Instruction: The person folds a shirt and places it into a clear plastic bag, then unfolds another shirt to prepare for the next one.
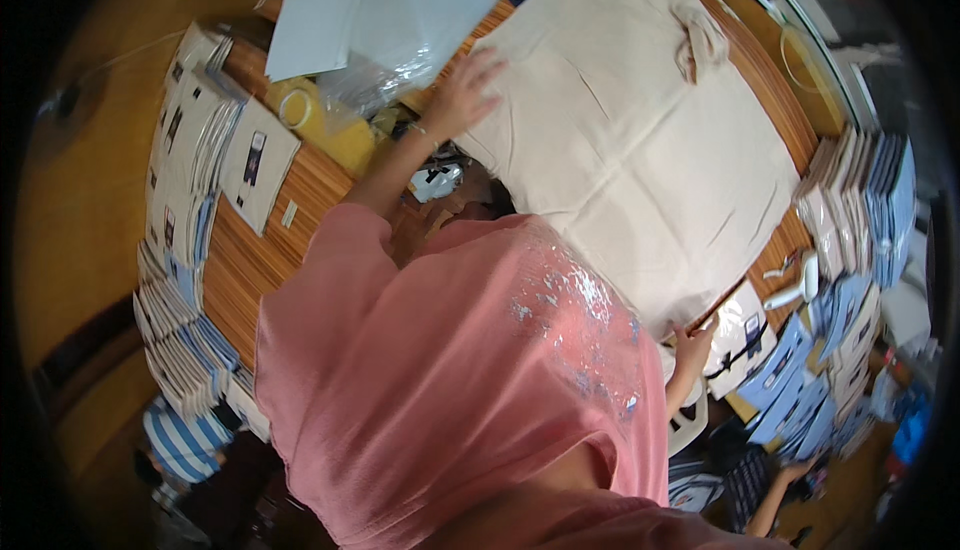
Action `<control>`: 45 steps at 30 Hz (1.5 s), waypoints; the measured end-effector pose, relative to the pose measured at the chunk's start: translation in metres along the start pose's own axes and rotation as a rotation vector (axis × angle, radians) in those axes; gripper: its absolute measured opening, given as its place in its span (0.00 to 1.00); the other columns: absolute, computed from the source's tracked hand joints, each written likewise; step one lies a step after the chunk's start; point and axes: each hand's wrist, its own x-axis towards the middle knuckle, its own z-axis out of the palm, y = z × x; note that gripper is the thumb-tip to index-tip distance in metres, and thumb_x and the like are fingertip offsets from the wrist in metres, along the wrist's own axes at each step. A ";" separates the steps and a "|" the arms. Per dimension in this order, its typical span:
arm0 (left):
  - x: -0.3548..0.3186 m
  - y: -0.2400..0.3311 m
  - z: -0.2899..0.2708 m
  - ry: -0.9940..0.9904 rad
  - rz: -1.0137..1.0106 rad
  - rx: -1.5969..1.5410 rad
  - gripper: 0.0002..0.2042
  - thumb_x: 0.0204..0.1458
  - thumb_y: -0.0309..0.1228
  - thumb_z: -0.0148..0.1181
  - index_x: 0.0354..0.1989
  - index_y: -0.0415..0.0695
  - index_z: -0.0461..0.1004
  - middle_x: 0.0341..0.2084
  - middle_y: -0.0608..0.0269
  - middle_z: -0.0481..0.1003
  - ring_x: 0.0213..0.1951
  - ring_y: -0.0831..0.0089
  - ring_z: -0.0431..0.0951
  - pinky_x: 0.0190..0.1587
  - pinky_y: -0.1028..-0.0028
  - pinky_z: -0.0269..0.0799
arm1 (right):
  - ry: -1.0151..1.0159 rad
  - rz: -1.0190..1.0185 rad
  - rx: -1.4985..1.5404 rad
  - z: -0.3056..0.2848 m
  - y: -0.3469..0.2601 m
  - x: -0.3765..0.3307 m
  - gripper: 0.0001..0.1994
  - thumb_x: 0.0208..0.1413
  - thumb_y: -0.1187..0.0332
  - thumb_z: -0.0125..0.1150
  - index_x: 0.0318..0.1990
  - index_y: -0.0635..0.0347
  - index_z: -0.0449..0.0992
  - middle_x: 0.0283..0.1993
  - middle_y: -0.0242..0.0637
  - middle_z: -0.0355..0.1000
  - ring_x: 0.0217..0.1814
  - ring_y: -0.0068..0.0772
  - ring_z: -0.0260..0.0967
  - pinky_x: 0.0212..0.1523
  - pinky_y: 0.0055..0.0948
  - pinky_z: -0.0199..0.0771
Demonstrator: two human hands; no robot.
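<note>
The garment [630,150] lies between the hands: left hand [462,100] spread, empty; right hand [690,348] half-curled at its edge, grip unclear.

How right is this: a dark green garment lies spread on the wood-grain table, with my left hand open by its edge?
Colour's wrong: the head view shows a cream garment, not dark green, spread on the wood-grain table, with your left hand open by its edge.

Brown table [235,285] is carrying a cream garment [630,160], lying spread with a bunched part at far right. Clear bags [425,30] are resting to its left. Folded packs [190,155] are lining the table's left edge; more bundles [835,200] are standing at right, near a white tool [795,287].
</note>
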 end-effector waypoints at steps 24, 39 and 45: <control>-0.018 -0.066 -0.185 -0.085 -0.831 0.329 0.05 0.49 0.30 0.58 0.31 0.42 0.72 0.22 0.63 0.73 0.27 0.73 0.72 0.33 0.74 0.66 | -0.353 -1.139 0.171 -0.006 -0.278 0.004 0.29 0.48 0.65 0.62 0.58 0.60 0.62 0.53 0.46 0.65 0.55 0.44 0.62 0.54 0.34 0.63; 0.113 -0.026 -0.021 -0.092 -0.003 0.027 0.14 0.53 0.34 0.56 0.44 0.39 0.70 0.42 0.55 0.72 0.47 0.64 0.70 0.50 0.68 0.65 | -0.454 -0.013 0.971 0.040 -0.229 0.063 0.20 0.51 0.72 0.60 0.51 0.68 0.66 0.47 0.41 0.71 0.51 0.30 0.66 0.54 0.26 0.62; 0.062 -0.053 0.028 0.259 -0.032 -0.035 0.24 0.48 0.36 0.60 0.53 0.43 0.64 0.56 0.47 0.57 0.56 0.47 0.58 0.57 0.57 0.57 | -0.357 -0.324 1.235 0.024 -0.251 0.050 0.28 0.52 0.78 0.55 0.60 0.64 0.54 0.57 0.43 0.61 0.59 0.33 0.58 0.59 0.28 0.56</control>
